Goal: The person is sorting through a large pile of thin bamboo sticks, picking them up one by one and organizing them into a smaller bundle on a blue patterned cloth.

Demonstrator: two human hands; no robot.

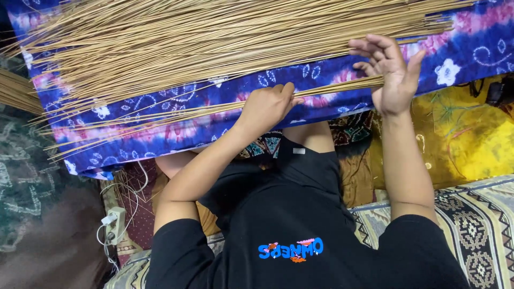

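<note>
A big heap of long thin tan sticks (pixel 176 43) lies across a blue and pink patterned cloth (pixel 300 75) spread over my lap. My left hand (pixel 267 104) is closed around a small bundle of sticks (pixel 160 115) that runs out to the left over the cloth's near edge. My right hand (pixel 388 69) has its fingers spread, its palm pressed against the right ends of that bundle. I wear a black shirt and black shorts.
A yellow cloth (pixel 471 134) lies at the right, with a dark object on it at the far right. A patterned mat (pixel 482 230) lies under me. A white power strip (pixel 115 225) with cables sits at lower left. More sticks (pixel 16 91) lie at the left edge.
</note>
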